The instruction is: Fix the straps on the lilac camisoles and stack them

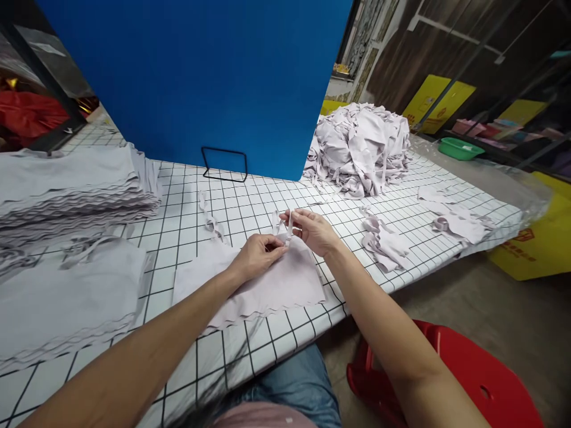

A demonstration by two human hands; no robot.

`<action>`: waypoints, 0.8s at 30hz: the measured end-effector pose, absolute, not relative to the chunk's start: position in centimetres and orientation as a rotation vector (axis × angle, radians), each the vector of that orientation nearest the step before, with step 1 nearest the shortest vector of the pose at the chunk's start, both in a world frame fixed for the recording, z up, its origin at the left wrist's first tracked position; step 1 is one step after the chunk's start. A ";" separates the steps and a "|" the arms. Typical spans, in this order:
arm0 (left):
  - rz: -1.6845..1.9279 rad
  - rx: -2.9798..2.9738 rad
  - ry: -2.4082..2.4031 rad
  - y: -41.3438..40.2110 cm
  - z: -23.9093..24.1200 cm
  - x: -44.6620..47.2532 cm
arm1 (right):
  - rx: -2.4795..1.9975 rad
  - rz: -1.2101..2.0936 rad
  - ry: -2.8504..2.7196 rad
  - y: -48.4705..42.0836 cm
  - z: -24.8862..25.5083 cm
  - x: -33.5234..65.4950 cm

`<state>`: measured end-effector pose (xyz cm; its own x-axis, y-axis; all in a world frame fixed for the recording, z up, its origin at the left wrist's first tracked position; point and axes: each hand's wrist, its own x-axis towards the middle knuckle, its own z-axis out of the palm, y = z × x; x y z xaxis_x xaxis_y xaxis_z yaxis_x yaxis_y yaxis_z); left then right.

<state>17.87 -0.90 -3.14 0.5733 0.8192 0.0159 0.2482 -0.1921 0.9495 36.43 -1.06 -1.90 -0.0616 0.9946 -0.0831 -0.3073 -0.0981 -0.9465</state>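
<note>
Left hand [259,254] rests on the pale lilac fabric piece [267,285], fingers pressed together on its upper edge; right hand [313,230] pinches a thin fabric strap [289,224] rising from that same edge, fingertips of both hands nearly meeting; the piece lies flat on the gridded table [250,205], directly before the person; a neat stack of like pieces [71,184] lies to the left; a loose heap [361,145] lies beyond, beside the blue board [214,77].

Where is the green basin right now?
In the head view, the green basin sits at upper right, beyond the far edge of the gridded table, right of the heap of pale fabric pieces.
</note>
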 end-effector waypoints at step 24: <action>0.671 1.476 1.025 0.5 -4.4 17.5 | -1.526 0.688 -1.723 1.4 -2.1 35.7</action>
<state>17.49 0.51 -4.41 0.4529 0.8802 -0.1416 0.2225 0.0422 0.9740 35.67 1.42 -2.10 -0.0373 0.9853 0.1669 0.5992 0.1557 -0.7853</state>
